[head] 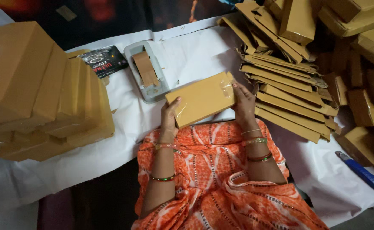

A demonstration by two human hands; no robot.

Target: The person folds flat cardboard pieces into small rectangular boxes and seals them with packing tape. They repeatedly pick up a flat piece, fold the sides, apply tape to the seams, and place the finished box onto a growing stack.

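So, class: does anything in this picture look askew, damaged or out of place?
The flat cardboard blanks on the right have slumped into a skewed fan, unlike the squared stack of boxes opposite. The clear tape on the brown box, held by the left hand and right hand, looks wrinkled.

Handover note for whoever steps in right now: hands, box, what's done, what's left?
Left hand: grips the near-left corner of the flat brown cardboard box.
Right hand: on the box's right end, fingers by the clear tape.
Grey tape dispenser sits just behind the box.
Done: clear tape shows on both box ends; closed boxes stacked left.
Left: flat folded cartons piled at right.
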